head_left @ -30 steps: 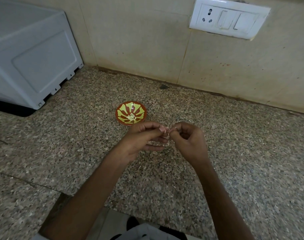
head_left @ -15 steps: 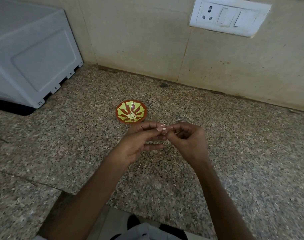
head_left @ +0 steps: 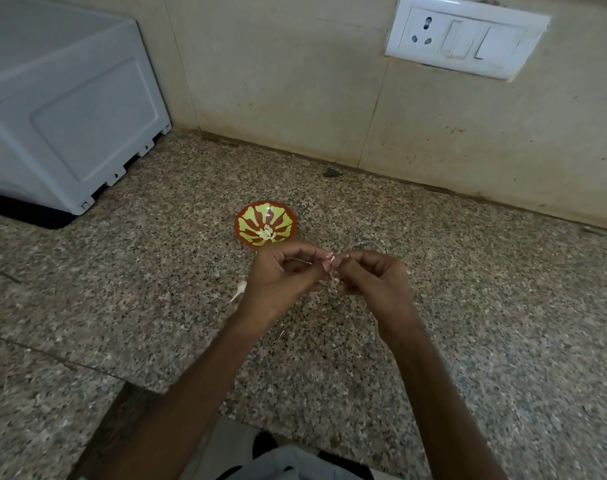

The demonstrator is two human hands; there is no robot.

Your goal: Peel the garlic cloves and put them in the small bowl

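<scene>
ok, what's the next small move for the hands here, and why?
Probably strip off the pale skin that hangs from the garlic clove, which the left hand and right hand both pinch between them. Only then does it seem ready to drop into the small bowl just beyond, where peeled cloves lie.

small bowl [head_left: 250,216]: on counter [head_left: 485,292], centre, just behind both hands
peeled cloves [head_left: 267,233]: in small bowl
left hand [head_left: 281,282] / right hand [head_left: 376,284]: fingertips meet, garlic clove [head_left: 333,264] between
peel scrap [head_left: 240,289]: on counter, just left of left hand
appliance [head_left: 70,109]: back left
socket plate [head_left: 464,39]: wall, back right
</scene>
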